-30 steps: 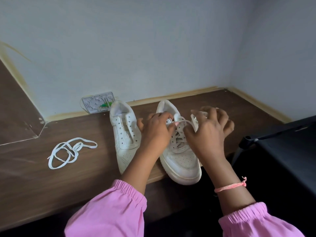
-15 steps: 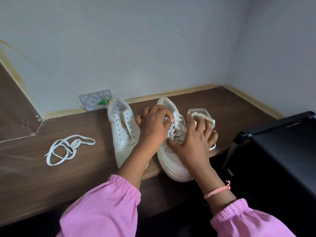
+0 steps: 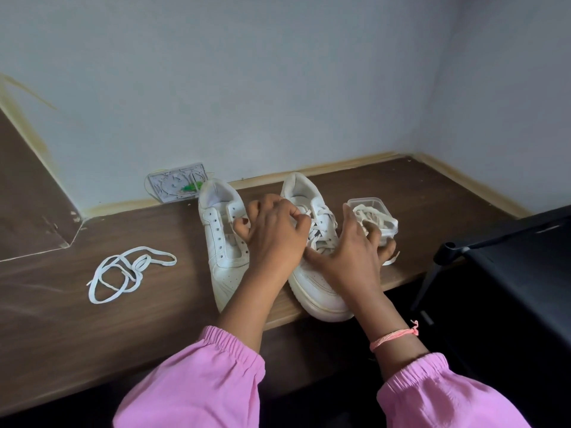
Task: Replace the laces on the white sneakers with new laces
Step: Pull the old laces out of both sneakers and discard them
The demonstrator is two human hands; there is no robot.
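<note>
The laced sneaker (image 3: 312,273) is set on the desk (image 3: 61,319), its toe over the front edge. A lace end (image 3: 304,213) near its tongue is pinched in the grip of the left hand (image 3: 275,233). The right hand (image 3: 352,257) is laid on its right side, grip wide, fingers spread. Just left of this sneaker the unlaced sneaker (image 3: 221,236) is seen; just right, a clear box (image 3: 375,216) of laces. Farther left a loose lace (image 3: 123,273) is coiled.
</note>
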